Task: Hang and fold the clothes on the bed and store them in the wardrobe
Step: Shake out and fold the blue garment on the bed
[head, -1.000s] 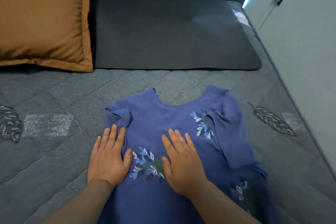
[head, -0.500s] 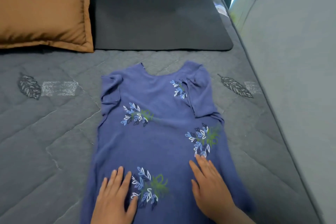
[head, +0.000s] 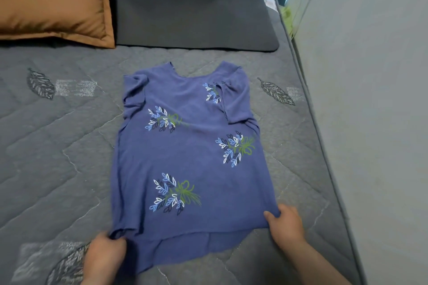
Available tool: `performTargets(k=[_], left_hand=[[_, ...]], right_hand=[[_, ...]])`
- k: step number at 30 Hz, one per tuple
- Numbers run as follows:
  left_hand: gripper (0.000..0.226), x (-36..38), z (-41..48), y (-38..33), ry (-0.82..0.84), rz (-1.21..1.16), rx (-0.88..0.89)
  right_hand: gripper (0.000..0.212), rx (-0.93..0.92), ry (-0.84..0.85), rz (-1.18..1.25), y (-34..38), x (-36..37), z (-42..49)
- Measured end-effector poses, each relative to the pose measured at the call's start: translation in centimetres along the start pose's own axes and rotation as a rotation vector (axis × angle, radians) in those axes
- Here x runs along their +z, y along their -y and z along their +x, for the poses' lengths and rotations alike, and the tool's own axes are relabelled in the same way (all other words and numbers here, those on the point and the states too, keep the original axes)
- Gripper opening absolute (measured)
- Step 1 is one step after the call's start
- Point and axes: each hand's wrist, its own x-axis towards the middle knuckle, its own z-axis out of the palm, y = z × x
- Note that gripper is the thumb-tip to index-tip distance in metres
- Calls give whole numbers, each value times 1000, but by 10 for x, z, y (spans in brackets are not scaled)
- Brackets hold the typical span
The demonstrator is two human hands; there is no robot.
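Blue floral top (head: 185, 152) flat on grey bed (head: 58, 146); left hand (head: 104, 254) and right hand (head: 287, 224) pinch hem corners.

Open bed (head: 58, 146) left of shirt (head: 190, 152); wall (head: 370, 122) crowds right; orange pillow (head: 53, 0), dark pillow (head: 192, 11) block far end.

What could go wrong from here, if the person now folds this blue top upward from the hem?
1. One bunched sleeve and one folded-over sleeve lie on the blue floral top; folding now may press creases in.
2. The left-hand grip and right-hand grip pinch the hem corners, but a lower layer sticks out below the front hem, so the layers may fold unevenly.
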Motion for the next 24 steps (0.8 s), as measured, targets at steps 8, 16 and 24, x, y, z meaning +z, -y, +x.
performTargets(k=[8, 16, 24], left_hand=[[30, -35, -31, -1, 84, -686, 156], [32, -70, -78, 69, 137, -788, -93], [24, -124, -125, 123, 63, -524, -199]], right_hand=[[23, 109, 125, 574, -15, -29, -27], [13, 296, 181, 654, -67, -45, -85], [24, 526, 259, 348, -154, -84, -148]])
